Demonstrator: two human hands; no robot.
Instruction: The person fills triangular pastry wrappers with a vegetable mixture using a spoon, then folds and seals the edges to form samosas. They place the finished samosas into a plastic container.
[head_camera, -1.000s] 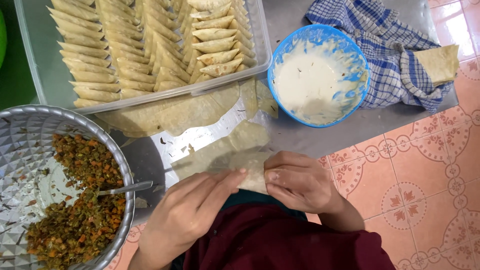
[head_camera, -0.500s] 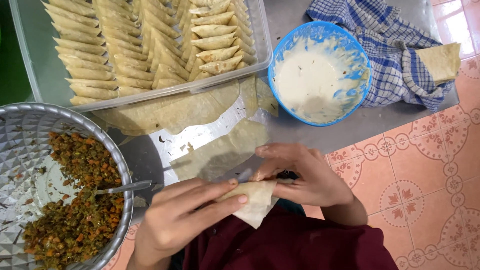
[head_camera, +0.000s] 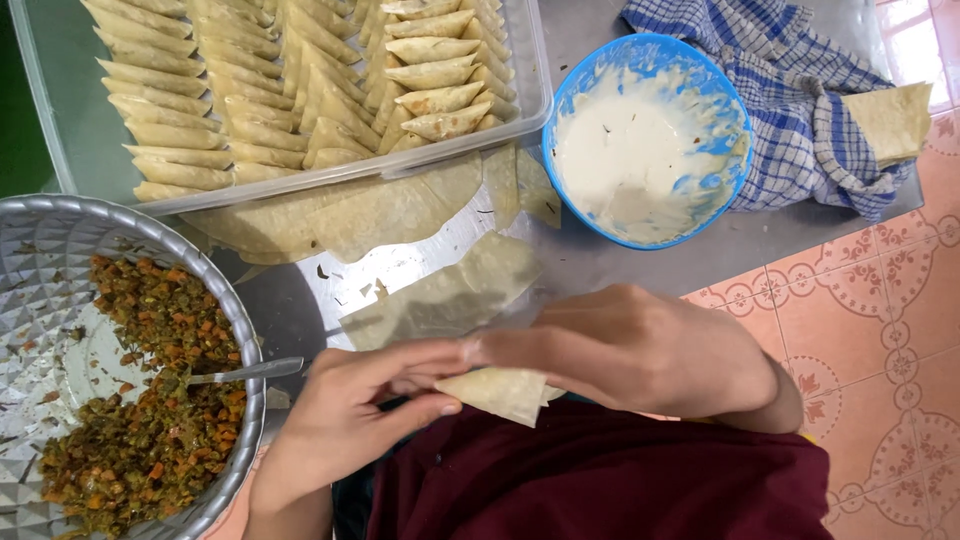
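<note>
at the far left, a metal bowl (head_camera: 60, 250) with a faceted wall holds chopped brown, green and orange filling (head_camera: 140, 400); a spoon (head_camera: 240, 372) lies in it, handle pointing right, its scoop buried in the filling. the bowl is cut off by the left and lower edges. above it, a clear plastic tray (head_camera: 535, 95) carries rows of folded pastry cones (head_camera: 300, 90), its top cut off by the frame. loose pastry sheets (head_camera: 380, 215) lie on the steel counter (head_camera: 640, 270) just below the tray, and a strip (head_camera: 450, 295) lies nearer the hands. low in the middle, the left hand (head_camera: 345, 420) comes up from the lower edge, palm turned inward, fingers extended to the right and closed on the left end of a folded pastry piece (head_camera: 500, 390). the right hand (head_camera: 630, 345) reaches in from the right, back of the hand facing up, fingers curled over the same piece from above. the piece is held between both hands, above the dark red clothing (head_camera: 600, 480) and clear of the counter; only its lower pointed corner shows, the rest hidden under the right hand, so its full shape cannot be made out. further right, a blue bowl (head_camera: 735, 110) holds white paste (head_camera: 630, 150). at the far right, a blue checked cloth (head_camera: 790, 90) lies bunched, partly covering one more pastry sheet (head_camera: 895, 120).
</note>
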